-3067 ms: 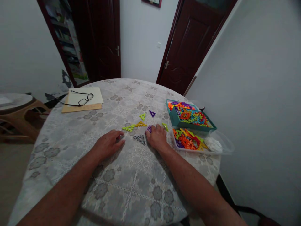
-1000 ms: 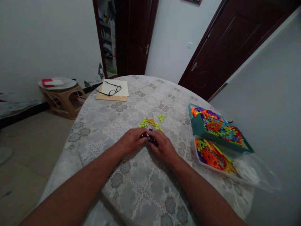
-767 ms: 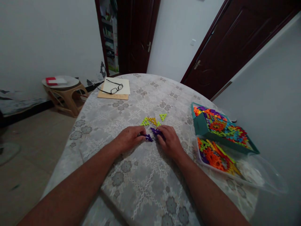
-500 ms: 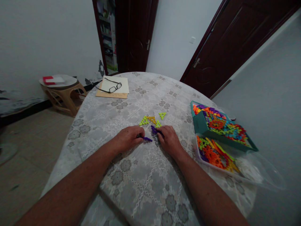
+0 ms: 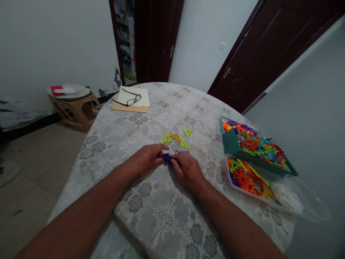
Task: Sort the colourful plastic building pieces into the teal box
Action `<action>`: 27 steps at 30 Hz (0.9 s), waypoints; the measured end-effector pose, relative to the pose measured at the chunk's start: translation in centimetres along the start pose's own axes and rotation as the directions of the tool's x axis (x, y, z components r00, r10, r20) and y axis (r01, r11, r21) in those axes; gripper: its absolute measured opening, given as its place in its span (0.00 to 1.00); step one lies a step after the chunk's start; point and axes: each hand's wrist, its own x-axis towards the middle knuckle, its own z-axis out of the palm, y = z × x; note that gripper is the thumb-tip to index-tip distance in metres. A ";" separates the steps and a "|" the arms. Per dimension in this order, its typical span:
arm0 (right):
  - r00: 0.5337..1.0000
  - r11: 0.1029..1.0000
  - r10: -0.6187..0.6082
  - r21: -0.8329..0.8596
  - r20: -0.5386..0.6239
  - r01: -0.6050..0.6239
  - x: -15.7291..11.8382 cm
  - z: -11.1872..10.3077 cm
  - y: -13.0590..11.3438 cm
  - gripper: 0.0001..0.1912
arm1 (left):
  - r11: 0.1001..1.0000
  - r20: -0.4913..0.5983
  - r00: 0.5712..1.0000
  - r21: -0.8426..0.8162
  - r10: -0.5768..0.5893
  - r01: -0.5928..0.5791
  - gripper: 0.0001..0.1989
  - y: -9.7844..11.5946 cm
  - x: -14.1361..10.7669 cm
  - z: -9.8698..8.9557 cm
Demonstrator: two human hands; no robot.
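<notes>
Purple piece [image 5: 166,157], clamped in fingers of left hand [image 5: 147,158] and right hand [image 5: 189,169]. Beyond, on tabletop [image 5: 164,187]: golden piece [image 5: 175,136], three yellow-green pieces [image 5: 184,144].

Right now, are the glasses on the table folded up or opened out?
Opened out. The glasses lie on the cream paper with both arms sticking out, not tucked in behind the lenses.

From my one view, worn on the person's head, I look forward and down over the round counter with its grey-and-white floral cloth [image 5: 151,201], near enough for both bare forearms, with dark red wooden doors [image 5: 242,61] beyond its far edge.
</notes>
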 end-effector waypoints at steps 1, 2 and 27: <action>1.000 1.000 -0.018 0.002 0.014 0.018 0.0 0.1 -0.2 0.13 | 0.999 0.016 1.000 0.031 0.016 -0.017 0.14 0.0 0.0 -0.1; 0.999 0.999 -0.033 0.013 0.020 0.033 0.1 0.0 -0.3 0.13 | 0.997 0.028 0.999 0.065 0.034 -0.036 0.11 0.0 0.0 -0.1; 0.997 0.998 0.016 0.069 -0.077 -0.011 -0.3 -0.4 1.7 0.14 | 0.990 0.005 0.997 0.119 0.082 -0.082 0.12 -0.4 -0.1 0.4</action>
